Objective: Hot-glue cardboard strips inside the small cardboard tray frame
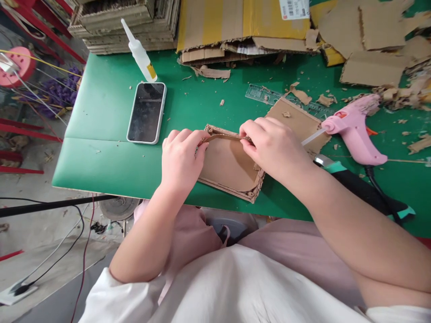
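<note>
Head: both hands' fingers pinch the cardboard tray at its far rim.

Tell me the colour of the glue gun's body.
The glue gun has a light pink body, seen in the head view.

A black-screened smartphone in a pale case lies face up on the green-topped desk; just beyond it is a translucent white plastic bottle with a tapered nozzle and yellow label; a clear plastic ruler lies near torn brown cardboard scraps; left of the desk show a round pink perforated disc and a purple clump.
</note>
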`<action>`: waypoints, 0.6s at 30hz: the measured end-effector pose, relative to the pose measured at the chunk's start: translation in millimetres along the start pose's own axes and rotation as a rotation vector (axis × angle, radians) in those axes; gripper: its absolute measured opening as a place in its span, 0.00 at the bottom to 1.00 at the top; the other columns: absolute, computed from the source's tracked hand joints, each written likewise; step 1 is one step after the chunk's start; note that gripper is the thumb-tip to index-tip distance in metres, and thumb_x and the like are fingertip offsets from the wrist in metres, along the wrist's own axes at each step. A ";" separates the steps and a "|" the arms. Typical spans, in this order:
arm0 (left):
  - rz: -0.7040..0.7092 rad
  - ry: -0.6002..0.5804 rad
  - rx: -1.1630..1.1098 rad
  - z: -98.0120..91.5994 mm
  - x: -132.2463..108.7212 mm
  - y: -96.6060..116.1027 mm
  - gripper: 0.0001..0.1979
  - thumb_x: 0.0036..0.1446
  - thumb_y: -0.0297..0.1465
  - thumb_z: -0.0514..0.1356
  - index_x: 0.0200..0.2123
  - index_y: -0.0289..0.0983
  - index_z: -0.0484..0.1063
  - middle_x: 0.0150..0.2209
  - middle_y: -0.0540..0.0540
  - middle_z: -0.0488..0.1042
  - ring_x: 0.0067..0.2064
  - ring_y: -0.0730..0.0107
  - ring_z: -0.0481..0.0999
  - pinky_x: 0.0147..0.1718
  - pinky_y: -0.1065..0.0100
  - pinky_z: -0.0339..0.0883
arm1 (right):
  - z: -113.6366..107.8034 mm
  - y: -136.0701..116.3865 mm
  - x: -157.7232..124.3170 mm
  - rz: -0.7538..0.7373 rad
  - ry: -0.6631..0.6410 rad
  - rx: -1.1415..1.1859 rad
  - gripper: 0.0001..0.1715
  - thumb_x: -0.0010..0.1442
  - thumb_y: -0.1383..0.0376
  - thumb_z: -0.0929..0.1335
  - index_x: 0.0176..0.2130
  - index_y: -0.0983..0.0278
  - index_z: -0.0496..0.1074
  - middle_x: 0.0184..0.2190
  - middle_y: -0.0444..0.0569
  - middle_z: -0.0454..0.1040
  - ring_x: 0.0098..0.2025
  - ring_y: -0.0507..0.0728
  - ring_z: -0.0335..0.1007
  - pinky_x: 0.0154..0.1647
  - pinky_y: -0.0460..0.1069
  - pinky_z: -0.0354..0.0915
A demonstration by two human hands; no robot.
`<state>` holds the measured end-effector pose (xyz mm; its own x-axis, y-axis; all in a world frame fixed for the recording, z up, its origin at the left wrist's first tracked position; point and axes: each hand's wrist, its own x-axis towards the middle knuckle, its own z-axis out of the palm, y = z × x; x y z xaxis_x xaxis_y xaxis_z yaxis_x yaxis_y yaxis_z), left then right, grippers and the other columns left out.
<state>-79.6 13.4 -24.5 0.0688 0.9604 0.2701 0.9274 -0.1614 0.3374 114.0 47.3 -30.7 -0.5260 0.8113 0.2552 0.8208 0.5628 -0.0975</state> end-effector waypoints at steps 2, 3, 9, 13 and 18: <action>-0.026 0.001 -0.013 -2.6 0.7 -0.5 0.07 0.55 0.27 0.60 0.37 0.40 0.76 0.30 0.49 0.76 0.37 0.62 0.69 0.40 0.61 0.63 | -1.8 -2.3 -2.7 -0.006 -0.001 0.048 0.08 0.59 0.73 0.61 0.34 0.64 0.68 0.28 0.49 0.68 0.33 0.56 0.63 0.34 0.50 0.59; -0.034 -0.002 -0.022 -3.4 0.8 -0.8 0.07 0.54 0.28 0.60 0.37 0.41 0.75 0.30 0.49 0.76 0.37 0.63 0.69 0.40 0.61 0.63 | -2.8 -3.8 -4.6 -0.008 -0.001 0.075 0.08 0.58 0.73 0.61 0.34 0.63 0.67 0.28 0.49 0.68 0.33 0.56 0.63 0.33 0.49 0.59; -0.034 -0.004 -0.033 -0.2 -1.1 -1.5 0.08 0.54 0.29 0.61 0.39 0.43 0.75 0.29 0.51 0.74 0.35 0.65 0.69 0.40 0.63 0.63 | -8.3 -13.0 -18.6 -0.016 -0.008 0.143 0.07 0.57 0.73 0.62 0.33 0.63 0.67 0.29 0.48 0.69 0.32 0.55 0.65 0.31 0.48 0.60; -0.060 0.022 -0.033 2.7 -2.1 -2.7 0.08 0.53 0.29 0.62 0.39 0.42 0.76 0.29 0.51 0.72 0.34 0.66 0.69 0.39 0.63 0.64 | -10.1 -15.8 -23.7 -0.023 -0.026 0.142 0.08 0.58 0.73 0.62 0.34 0.63 0.67 0.30 0.49 0.70 0.32 0.55 0.66 0.32 0.49 0.61; -0.088 -0.034 -0.198 -9.7 -4.2 -14.4 0.08 0.52 0.33 0.64 0.38 0.41 0.76 0.33 0.50 0.74 0.34 0.71 0.71 0.32 0.70 0.65 | -8.5 -18.2 -24.9 -0.012 -0.039 0.129 0.08 0.58 0.74 0.61 0.35 0.64 0.67 0.32 0.51 0.71 0.35 0.57 0.68 0.34 0.49 0.62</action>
<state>-96.8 9.5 -21.7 0.0061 0.9793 0.2021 0.8402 -0.1146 0.5300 114.1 15.5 -27.1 -0.5456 0.8088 0.2193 0.7805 0.5858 -0.2184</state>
